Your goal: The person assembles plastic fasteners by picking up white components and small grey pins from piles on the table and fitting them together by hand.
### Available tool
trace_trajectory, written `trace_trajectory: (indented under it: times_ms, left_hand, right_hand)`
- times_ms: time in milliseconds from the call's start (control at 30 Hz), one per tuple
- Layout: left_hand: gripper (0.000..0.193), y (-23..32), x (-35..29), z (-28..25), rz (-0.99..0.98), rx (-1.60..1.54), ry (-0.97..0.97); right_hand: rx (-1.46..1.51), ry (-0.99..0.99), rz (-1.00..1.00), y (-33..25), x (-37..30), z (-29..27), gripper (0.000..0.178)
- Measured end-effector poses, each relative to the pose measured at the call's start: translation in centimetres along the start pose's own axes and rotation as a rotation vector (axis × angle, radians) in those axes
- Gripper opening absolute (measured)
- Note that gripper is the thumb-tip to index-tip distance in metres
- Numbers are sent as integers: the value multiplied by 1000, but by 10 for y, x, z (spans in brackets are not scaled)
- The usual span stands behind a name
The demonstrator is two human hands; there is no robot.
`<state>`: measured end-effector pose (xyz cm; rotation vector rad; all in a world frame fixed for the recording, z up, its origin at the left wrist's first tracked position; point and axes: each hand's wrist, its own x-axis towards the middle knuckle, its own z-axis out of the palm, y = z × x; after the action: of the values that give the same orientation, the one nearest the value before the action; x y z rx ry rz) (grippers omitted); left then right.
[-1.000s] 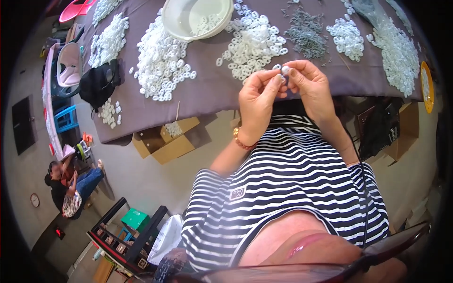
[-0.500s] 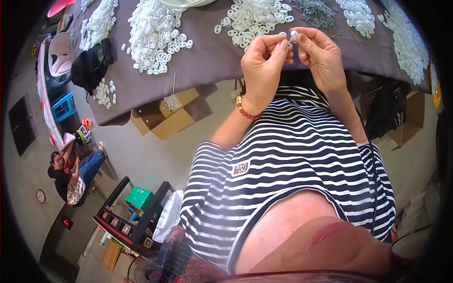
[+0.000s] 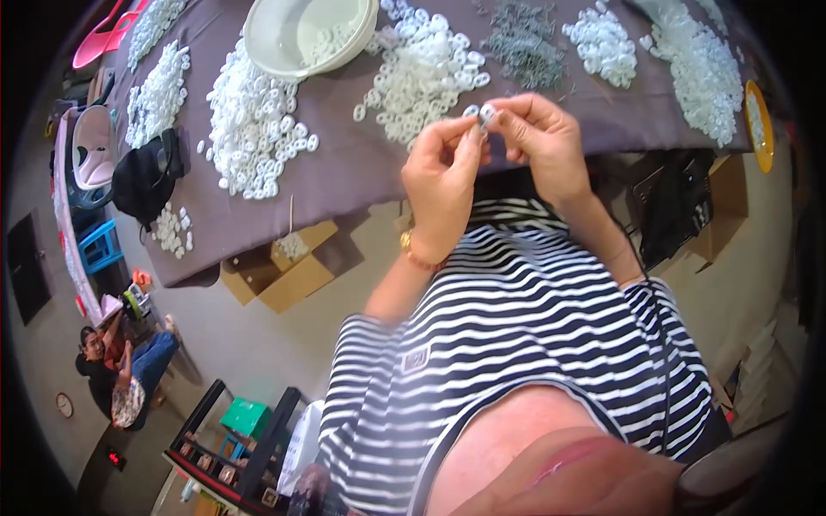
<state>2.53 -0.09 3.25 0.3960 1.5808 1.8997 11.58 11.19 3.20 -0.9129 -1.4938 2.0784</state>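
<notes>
My left hand (image 3: 440,176) and my right hand (image 3: 548,146) meet above the near edge of the cloth-covered table, fingertips almost touching. Between the left thumb and fingers is a small white oval plastic piece (image 3: 471,111). A second white oval piece (image 3: 488,113) is pinched in the right fingers. Fingers partly cover both pieces, and whether they are joined cannot be made out. Just beyond the hands lies a pile of white two-holed oval pieces (image 3: 422,73). Farther right is a heap of small grey screws (image 3: 525,43).
More white pieces lie in piles at left (image 3: 249,129) and right (image 3: 602,47). A cream bowl (image 3: 366,39) stands at the back. A black bag (image 3: 146,185) hangs over the left corner, and a yellow plate (image 3: 764,155) is far right. Below are cardboard boxes (image 3: 297,279). A person (image 3: 120,370) sits off left.
The whole view has shifted, so the table sits lower and more of the bowl shows. Both hands keep their pinch, close together over the table edge.
</notes>
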Motion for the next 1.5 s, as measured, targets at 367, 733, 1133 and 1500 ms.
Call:
trace_trajectory:
  times_ms: [367,733,1133,1500]
  left_hand:
    - [13,1,-5,-5,29,107,22]
    - [14,-1,-1,-1,-19,74,-10]
    - [14,-2,1,0,-107,-72,-31]
    - [14,-3,-1,-3,-48,32,-23]
  right_hand:
    - [-96,-67,-19,-11,-2,3,18]
    - [-286,-48,-357,-4,2,-3,14]
    - [-135,-45,-203,3,2,-5,16]
    - [-85,-54,-16,-1,-2,-3,14]
